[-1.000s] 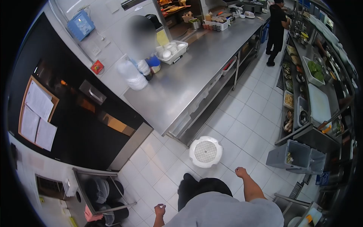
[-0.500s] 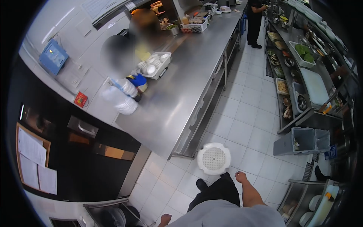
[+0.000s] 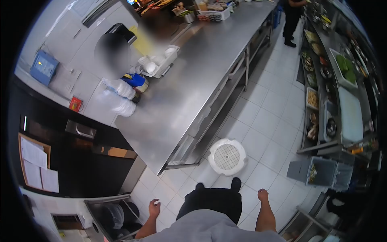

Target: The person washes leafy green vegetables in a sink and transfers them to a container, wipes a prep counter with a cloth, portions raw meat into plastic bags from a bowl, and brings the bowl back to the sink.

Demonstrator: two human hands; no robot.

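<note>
My left hand (image 3: 154,208) hangs low at my left side, its fingers loosely bent and a little apart, with nothing visible in it. Over the floor tiles on the other side, my right hand (image 3: 263,195) is curled closed, and no object shows in it. Both hands are clear of any surface. In front of my feet stands a round white plastic stool (image 3: 227,156) with a perforated top. Neither hand touches it.
A long steel counter (image 3: 177,117) runs ahead on the left, holding stacked plastic lids (image 3: 123,105) and a white basket of cups (image 3: 169,60). Along the right are prep shelves (image 3: 318,117) and grey bins (image 3: 322,171). A person (image 3: 291,22) stands far up the aisle.
I have moved forward, and the stool is now almost straight ahead of my feet. My left hand has swung up further into view; my right hand sits slightly lower.
</note>
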